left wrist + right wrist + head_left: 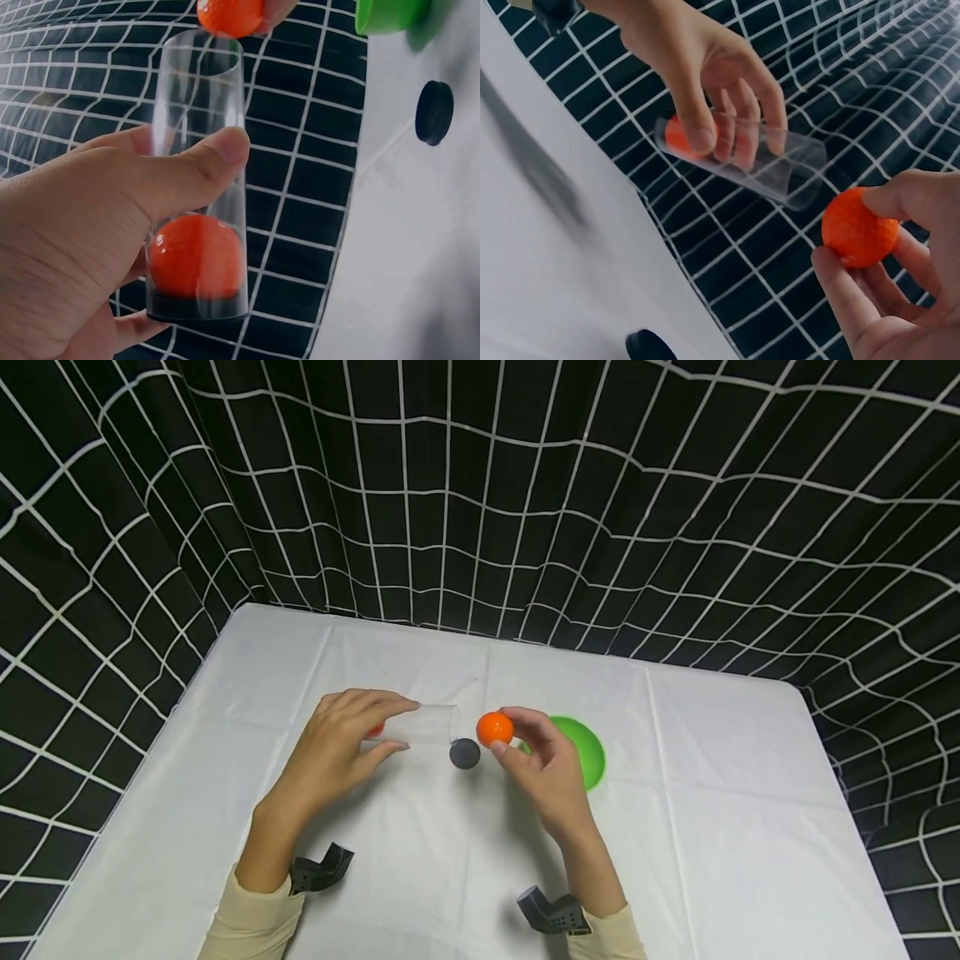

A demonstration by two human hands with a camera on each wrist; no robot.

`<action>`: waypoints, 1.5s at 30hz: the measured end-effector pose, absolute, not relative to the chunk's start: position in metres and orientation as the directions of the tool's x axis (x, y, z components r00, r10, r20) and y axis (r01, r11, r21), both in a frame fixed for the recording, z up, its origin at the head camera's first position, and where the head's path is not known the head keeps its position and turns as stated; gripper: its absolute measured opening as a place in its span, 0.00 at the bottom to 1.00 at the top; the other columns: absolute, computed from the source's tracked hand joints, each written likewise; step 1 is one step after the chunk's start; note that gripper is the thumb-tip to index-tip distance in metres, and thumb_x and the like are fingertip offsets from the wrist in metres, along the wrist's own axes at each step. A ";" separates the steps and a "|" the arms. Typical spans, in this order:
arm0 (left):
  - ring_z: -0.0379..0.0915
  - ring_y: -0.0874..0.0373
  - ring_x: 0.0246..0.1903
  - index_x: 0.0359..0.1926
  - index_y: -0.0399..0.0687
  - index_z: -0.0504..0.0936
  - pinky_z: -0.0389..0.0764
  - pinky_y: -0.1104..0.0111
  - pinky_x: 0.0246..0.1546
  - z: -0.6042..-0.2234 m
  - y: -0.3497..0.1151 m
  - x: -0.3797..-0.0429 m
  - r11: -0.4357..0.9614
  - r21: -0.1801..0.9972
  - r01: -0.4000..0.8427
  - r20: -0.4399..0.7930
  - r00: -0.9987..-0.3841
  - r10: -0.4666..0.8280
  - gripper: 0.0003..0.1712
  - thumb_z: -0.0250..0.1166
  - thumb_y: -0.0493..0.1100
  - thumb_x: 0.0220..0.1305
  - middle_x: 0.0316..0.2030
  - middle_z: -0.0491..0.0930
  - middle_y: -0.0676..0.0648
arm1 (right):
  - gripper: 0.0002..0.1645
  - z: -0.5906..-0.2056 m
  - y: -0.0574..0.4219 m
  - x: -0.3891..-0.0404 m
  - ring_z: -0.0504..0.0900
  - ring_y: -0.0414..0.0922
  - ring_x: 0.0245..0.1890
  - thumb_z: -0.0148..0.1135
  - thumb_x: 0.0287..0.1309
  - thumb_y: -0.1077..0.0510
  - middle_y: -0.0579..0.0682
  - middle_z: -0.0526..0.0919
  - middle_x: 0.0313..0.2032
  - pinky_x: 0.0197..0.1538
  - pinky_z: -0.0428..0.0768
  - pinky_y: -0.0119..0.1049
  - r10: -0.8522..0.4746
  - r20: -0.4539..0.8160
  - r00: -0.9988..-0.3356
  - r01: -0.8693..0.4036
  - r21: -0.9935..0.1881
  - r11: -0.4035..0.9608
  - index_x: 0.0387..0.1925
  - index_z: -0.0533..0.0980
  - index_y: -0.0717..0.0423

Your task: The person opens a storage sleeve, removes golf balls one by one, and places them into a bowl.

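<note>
Tablecloth beneath tube, orange ball

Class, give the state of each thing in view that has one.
Clear tube: open at one end, black base at the other
Inner orange ball: inside the tube
Outer orange ball: outside the tube
Left hand: gripping the tube
Right hand: pinching the outer ball
Black cap: loose, on the table
Green bowl: on the table, partly hidden

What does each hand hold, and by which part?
The left hand holds a clear, plastic-looking cylindrical tube around its side wall; the right hand pinches a bright orange ball by opposite sides.
</note>
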State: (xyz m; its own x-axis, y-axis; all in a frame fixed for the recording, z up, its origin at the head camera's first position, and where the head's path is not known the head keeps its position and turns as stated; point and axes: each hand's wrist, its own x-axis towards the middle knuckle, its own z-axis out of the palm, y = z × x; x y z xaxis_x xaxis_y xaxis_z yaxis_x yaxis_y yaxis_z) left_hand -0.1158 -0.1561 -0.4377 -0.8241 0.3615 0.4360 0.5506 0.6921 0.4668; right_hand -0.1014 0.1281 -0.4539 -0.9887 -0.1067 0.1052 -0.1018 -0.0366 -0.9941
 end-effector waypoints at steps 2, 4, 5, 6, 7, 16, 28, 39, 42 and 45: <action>0.80 0.51 0.61 0.63 0.61 0.85 0.74 0.50 0.60 -0.438 -0.157 -0.115 0.696 0.471 0.543 0.431 -0.829 0.355 0.27 0.78 0.46 0.62 0.59 0.86 0.53 | 0.27 -0.454 0.130 -0.102 0.87 0.37 0.49 0.67 0.63 0.72 0.43 0.83 0.55 0.46 0.86 0.23 -0.112 0.105 -0.988 -0.101 -0.994 -0.038 0.63 0.76 0.66; 0.80 0.50 0.62 0.62 0.61 0.85 0.74 0.49 0.62 -0.439 -0.158 -0.114 0.697 0.479 0.534 0.424 -0.836 0.348 0.27 0.78 0.46 0.62 0.59 0.86 0.53 | 0.27 -0.454 0.133 -0.103 0.88 0.37 0.49 0.67 0.63 0.72 0.44 0.83 0.56 0.49 0.87 0.25 -0.117 0.102 -0.988 -0.098 -0.995 -0.037 0.63 0.75 0.66; 0.80 0.50 0.62 0.62 0.60 0.85 0.73 0.49 0.63 -0.439 -0.159 -0.113 0.695 0.486 0.529 0.420 -0.839 0.345 0.27 0.78 0.46 0.62 0.59 0.86 0.53 | 0.27 -0.455 0.135 -0.103 0.89 0.37 0.48 0.68 0.63 0.72 0.45 0.83 0.55 0.49 0.87 0.25 -0.115 0.100 -0.988 -0.097 -0.995 -0.033 0.64 0.75 0.66; 0.80 0.50 0.62 0.62 0.60 0.85 0.74 0.49 0.63 -0.439 -0.159 -0.112 0.695 0.490 0.526 0.417 -0.842 0.343 0.27 0.78 0.46 0.62 0.59 0.86 0.53 | 0.27 -0.455 0.137 -0.104 0.89 0.37 0.48 0.68 0.63 0.72 0.45 0.83 0.55 0.50 0.87 0.26 -0.109 0.099 -0.989 -0.097 -0.995 -0.023 0.64 0.76 0.66; 0.80 0.50 0.62 0.62 0.60 0.85 0.74 0.48 0.64 -0.439 -0.160 -0.111 0.695 0.495 0.522 0.413 -0.845 0.341 0.27 0.78 0.46 0.62 0.59 0.86 0.53 | 0.27 -0.456 0.140 -0.104 0.89 0.37 0.48 0.68 0.63 0.72 0.45 0.84 0.55 0.50 0.88 0.26 -0.101 0.098 -0.990 -0.097 -0.995 -0.007 0.64 0.76 0.66; 0.80 0.51 0.62 0.63 0.61 0.85 0.73 0.50 0.65 -0.441 -0.167 -0.108 0.700 0.501 0.509 0.409 -0.852 0.327 0.28 0.78 0.45 0.62 0.59 0.86 0.54 | 0.27 -0.466 0.165 -0.108 0.89 0.37 0.47 0.69 0.63 0.70 0.48 0.84 0.55 0.53 0.88 0.28 -0.029 0.072 -0.997 -0.074 -0.994 0.076 0.64 0.78 0.62; 0.80 0.50 0.62 0.64 0.60 0.84 0.74 0.49 0.64 -0.446 -0.163 -0.106 0.703 0.503 0.504 0.392 -0.857 0.334 0.28 0.78 0.46 0.63 0.59 0.86 0.51 | 0.27 -0.472 0.200 -0.109 0.81 0.31 0.54 0.72 0.62 0.71 0.60 0.81 0.60 0.55 0.84 0.21 0.014 0.160 -0.987 -0.147 -0.937 0.318 0.63 0.78 0.66; 0.80 0.50 0.62 0.65 0.59 0.83 0.74 0.48 0.65 -0.443 -0.157 -0.112 0.688 0.485 0.540 0.410 -0.835 0.367 0.28 0.77 0.47 0.64 0.60 0.86 0.52 | 0.24 -0.465 0.213 -0.107 0.84 0.51 0.56 0.73 0.61 0.69 0.58 0.83 0.56 0.52 0.82 0.16 0.024 0.223 -0.974 -0.177 -0.829 0.530 0.59 0.82 0.62; 0.80 0.50 0.63 0.65 0.60 0.83 0.74 0.49 0.66 -0.442 -0.155 -0.112 0.686 0.486 0.542 0.410 -0.834 0.369 0.28 0.77 0.47 0.64 0.60 0.86 0.52 | 0.23 -0.463 0.217 -0.105 0.85 0.55 0.56 0.73 0.59 0.70 0.58 0.83 0.55 0.51 0.83 0.17 0.008 0.230 -0.973 -0.184 -0.797 0.575 0.57 0.82 0.62; 0.80 0.50 0.63 0.65 0.59 0.83 0.74 0.49 0.67 -0.441 -0.155 -0.114 0.685 0.487 0.543 0.414 -0.833 0.366 0.29 0.78 0.46 0.63 0.60 0.86 0.52 | 0.22 -0.463 0.221 -0.105 0.85 0.53 0.55 0.72 0.59 0.70 0.57 0.83 0.54 0.50 0.85 0.20 -0.007 0.230 -0.973 -0.188 -0.780 0.597 0.56 0.82 0.62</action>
